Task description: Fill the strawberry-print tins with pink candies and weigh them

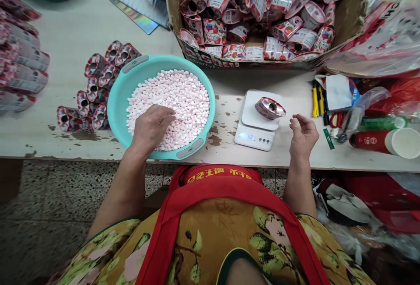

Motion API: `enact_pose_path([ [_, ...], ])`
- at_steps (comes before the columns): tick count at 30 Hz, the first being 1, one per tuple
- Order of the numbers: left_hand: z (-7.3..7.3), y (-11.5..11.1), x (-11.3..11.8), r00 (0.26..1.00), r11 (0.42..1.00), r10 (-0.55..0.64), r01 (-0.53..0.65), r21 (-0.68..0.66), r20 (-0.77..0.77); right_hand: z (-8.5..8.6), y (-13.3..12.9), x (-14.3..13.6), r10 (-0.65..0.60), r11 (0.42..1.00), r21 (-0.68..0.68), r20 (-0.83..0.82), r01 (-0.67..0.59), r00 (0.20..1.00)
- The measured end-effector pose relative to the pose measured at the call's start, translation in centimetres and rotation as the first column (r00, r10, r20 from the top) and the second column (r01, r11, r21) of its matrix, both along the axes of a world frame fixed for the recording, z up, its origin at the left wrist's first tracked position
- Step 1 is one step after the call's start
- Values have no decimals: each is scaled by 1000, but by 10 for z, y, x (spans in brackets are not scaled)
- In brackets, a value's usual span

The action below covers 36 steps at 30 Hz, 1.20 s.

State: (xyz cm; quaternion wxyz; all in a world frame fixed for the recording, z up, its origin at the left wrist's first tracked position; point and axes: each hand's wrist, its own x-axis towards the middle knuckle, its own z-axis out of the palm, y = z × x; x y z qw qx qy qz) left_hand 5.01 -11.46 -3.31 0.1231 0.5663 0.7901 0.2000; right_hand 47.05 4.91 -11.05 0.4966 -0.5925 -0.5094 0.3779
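A turquoise basin (114, 105) holds a heap of small pale pink candies (187, 101). Over the left part of the heap is my left hand (151, 128), its fingers curled together; what they hold, if anything, is hidden. A white digital scale (251, 138) stands right of the basin with its display lit. On its plate lies one red and white printed pack (269, 108) with a dark round hole on top. Just right of the scale, my right hand (303, 135) is raised above the table edge, fingers bent and thumb near the fingertips, touching neither scale nor pack.
Behind, a cardboard box (229, 62) is full of similar packs. Several packs (93, 88) stand left of the basin, with more stacked at far left. Cutters (315, 101), a red cup (370, 140) and plastic bags lie at right. Shiny sheets (144, 20) lie beside the box.
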Motion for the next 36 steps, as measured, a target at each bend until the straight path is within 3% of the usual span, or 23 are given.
enact_pose_path([
  [3,-3,4,-3,999,999,-47,47,18,-2,0,4,-12,100,995,11,65,-101,993],
  [7,-8,14,1,997,996,-52,57,72,-63,2,15,-27,219,975,-32,291,-219,931],
  [10,-1,24,22,997,978,-67,73,197,-38,16,23,-47,206,976,3,333,-220,920],
  [12,7,35,41,985,938,-174,172,301,-23,32,24,-71,265,951,73,298,-299,917],
  [14,18,47,58,948,888,-315,309,342,-38,51,16,-102,441,867,130,253,-482,861],
  [17,42,53,68,897,844,-440,428,324,-37,79,-6,-149,730,635,177,179,-752,659],
  [19,61,41,59,920,860,-391,377,344,-32,92,-10,-171,825,522,199,129,-830,550],
  [20,69,30,49,949,880,-312,304,364,-38,97,-5,-177,836,504,211,122,-837,535],
  [21,75,16,36,980,901,-190,196,387,-54,102,6,-181,821,519,227,136,-824,554],
  [23,78,-18,2,982,911,151,-95,401,-110,110,43,-183,705,615,282,220,-736,674],
  [25,66,-53,-33,857,855,477,-400,330,-197,115,93,-184,527,707,340,332,-621,782],
  [27,41,-85,-62,776,817,577,-553,165,-253,115,146,-191,435,732,333,443,-595,784],
  [30,-13,-114,-84,787,809,572,-587,4,-230,107,211,-220,416,700,239,630,-673,656],
  [32,-49,-119,-90,795,812,577,-583,28,-188,102,241,-242,370,690,213,719,-692,589],
  [34,-78,-115,-94,788,798,603,-592,115,-126,98,262,-261,285,741,211,760,-637,583],
  [36,-97,-106,-101,799,793,599,-585,170,-43,94,277,-272,195,854,192,743,-484,640],
])
